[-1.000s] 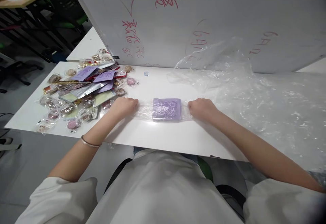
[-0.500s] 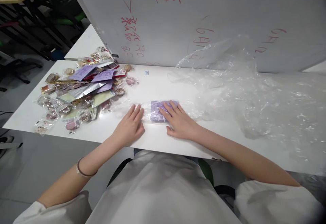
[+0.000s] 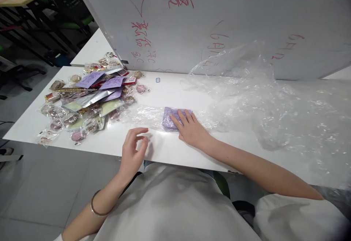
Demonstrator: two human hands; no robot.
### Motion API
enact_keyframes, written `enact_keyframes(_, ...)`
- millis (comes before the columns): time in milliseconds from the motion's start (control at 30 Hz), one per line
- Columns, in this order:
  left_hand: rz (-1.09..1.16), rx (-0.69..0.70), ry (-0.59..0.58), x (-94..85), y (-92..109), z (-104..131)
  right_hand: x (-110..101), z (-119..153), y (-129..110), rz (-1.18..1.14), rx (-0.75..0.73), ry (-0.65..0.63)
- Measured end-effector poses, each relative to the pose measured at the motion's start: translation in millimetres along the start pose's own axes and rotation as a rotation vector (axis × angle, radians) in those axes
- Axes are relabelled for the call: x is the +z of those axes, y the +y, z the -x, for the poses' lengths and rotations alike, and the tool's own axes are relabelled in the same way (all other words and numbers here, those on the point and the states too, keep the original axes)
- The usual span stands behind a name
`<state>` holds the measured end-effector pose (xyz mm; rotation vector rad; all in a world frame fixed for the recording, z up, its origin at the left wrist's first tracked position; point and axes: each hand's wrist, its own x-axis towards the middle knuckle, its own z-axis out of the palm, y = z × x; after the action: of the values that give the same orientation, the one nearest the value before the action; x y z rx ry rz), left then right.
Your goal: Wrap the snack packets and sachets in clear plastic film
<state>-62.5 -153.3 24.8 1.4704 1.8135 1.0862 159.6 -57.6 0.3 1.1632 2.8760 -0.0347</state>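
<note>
A purple packet point(image 3: 168, 119) lies flat on the white table, wrapped in or covered by clear plastic film. My right hand point(image 3: 190, 127) rests on its right part with the fingers spread, pressing it from above. My left hand point(image 3: 134, 148) is raised near the table's front edge, thumb and fingers curved and apart, with nothing between them. A flattened strip of clear plastic point(image 3: 145, 116) runs left from the packet, just beyond my left hand.
A heap of wrapped snacks point(image 3: 90, 100) and flat sachets covers the table's left part. Crumpled clear plastic sheeting point(image 3: 274, 106) spreads over the right side and up against the whiteboard point(image 3: 233, 11). A small blue-edged label point(image 3: 158, 80) lies near the board's foot.
My left hand has come off the plastic strip, drawn back toward me and curled its fingers. My right hand stays on the purple packet.
</note>
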Motion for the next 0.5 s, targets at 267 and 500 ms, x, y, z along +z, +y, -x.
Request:
enact_keyframes(267,0.777,-0.459,-0.078,27.4,17.6,-23.3,10.2,5.3,2.6,-0.034,-0.014,0.045)
enact_keyframes(500,0.008,0.382,-0.272,81.1,19.0,-43.6,3.8,-0.4,-5.7,-0.166,0.043,-0.032)
